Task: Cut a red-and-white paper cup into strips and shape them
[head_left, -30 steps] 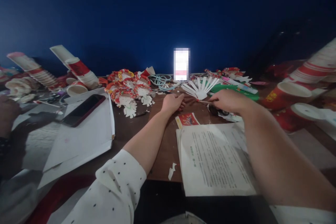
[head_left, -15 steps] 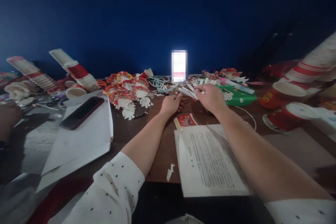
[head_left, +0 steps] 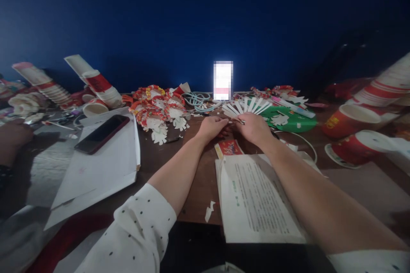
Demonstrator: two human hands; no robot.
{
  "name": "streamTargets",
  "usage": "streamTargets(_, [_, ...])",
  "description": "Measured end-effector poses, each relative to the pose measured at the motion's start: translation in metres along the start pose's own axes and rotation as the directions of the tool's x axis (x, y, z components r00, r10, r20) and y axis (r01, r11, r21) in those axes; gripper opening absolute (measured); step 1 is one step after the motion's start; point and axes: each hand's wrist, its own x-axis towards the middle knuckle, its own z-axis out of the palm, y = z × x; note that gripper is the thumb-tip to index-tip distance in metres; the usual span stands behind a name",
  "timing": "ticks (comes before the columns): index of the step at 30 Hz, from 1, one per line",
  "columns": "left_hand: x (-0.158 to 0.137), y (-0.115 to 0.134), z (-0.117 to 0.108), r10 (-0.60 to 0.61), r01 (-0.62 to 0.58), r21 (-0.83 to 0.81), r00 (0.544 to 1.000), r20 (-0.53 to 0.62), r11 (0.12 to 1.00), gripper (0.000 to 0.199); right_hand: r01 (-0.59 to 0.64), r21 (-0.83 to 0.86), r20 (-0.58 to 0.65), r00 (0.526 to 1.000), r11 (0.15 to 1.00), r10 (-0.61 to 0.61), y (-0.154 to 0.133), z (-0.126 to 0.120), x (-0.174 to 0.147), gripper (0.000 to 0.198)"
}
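Observation:
White paper strips (head_left: 246,106) spread out like a fan beyond my hands and seem to join at their near end. My right hand (head_left: 256,129) is closed on that near end, thumb and fingers pinched together. From the left, my left hand (head_left: 212,129) meets it, its fingers curled and its thumb reaching to the same spot. What lies under the fingertips is mostly hidden, with a little red showing between the hands. Just below them is a small red and yellow printed packet (head_left: 229,147).
Printed sheets (head_left: 256,200) lie under my right forearm. To the left are a phone (head_left: 101,133) on white paper, stacked paper cups (head_left: 101,89) and red-and-white paper crafts (head_left: 160,108). Red cups (head_left: 358,147) stand right, near a green sheet (head_left: 296,121). Another person's hand (head_left: 14,138) shows far left.
The strips have opened from a loose bunch into a wide fan. My right hand has come down and closer to my left hand. The view has shifted slightly.

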Motion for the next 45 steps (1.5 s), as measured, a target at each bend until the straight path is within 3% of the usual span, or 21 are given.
streamTargets(5, [0.005, -0.003, -0.001, -0.024, 0.019, -0.061, 0.996, -0.09, 0.998, 0.014, -0.061, 0.251, -0.046, 0.996, 0.966, 0.075, 0.005, -0.004, -0.002, 0.032])
streamTargets(8, [0.01, -0.005, -0.002, -0.038, 0.009, -0.143, 0.978, -0.203, 0.99, 0.017, -0.165, 0.504, 0.026, 0.984, 0.848, 0.176, 0.001, -0.012, -0.004, 0.034])
streamTargets(11, [0.01, -0.003, -0.003, -0.069, 0.013, -0.225, 0.967, -0.245, 0.974, 0.018, -0.318, 0.784, 0.233, 0.947, 0.533, 0.221, -0.009, -0.019, -0.007, 0.023])
streamTargets(14, [0.007, 0.001, -0.004, -0.095, 0.032, -0.275, 0.971, -0.218, 0.961, 0.015, -0.453, 0.87, 0.42, 0.888, 0.198, 0.187, -0.02, -0.021, -0.008, 0.017])
streamTargets(17, [0.005, 0.003, -0.004, -0.109, 0.047, -0.303, 0.976, -0.19, 0.952, 0.013, -0.553, 0.833, 0.543, 0.825, 0.027, 0.152, -0.027, -0.017, -0.006, 0.019])
streamTargets(21, [0.006, 0.002, -0.004, -0.11, 0.042, -0.3, 0.97, -0.215, 0.953, 0.01, -0.587, 0.809, 0.586, 0.799, -0.038, 0.133, -0.026, -0.008, -0.004, 0.018])
streamTargets(25, [0.007, 0.002, -0.005, -0.107, 0.038, -0.308, 0.972, -0.208, 0.95, 0.011, -0.611, 0.787, 0.615, 0.788, -0.089, 0.033, -0.024, -0.002, -0.004, 0.013])
streamTargets(28, [0.006, 0.003, -0.005, -0.112, 0.043, -0.351, 0.977, -0.179, 0.936, 0.012, -0.597, 0.789, 0.604, 0.797, -0.145, 0.006, -0.026, 0.002, -0.004, 0.024])
streamTargets(34, [0.006, 0.002, -0.006, -0.105, 0.039, -0.403, 0.984, -0.143, 0.914, 0.011, -0.576, 0.784, 0.605, 0.792, -0.23, 0.077, -0.028, 0.007, -0.001, 0.04])
streamTargets(45, [0.006, 0.002, -0.006, -0.105, 0.043, -0.372, 0.984, -0.146, 0.927, 0.013, -0.568, 0.781, 0.607, 0.788, -0.26, 0.102, -0.026, 0.009, -0.001, 0.043])
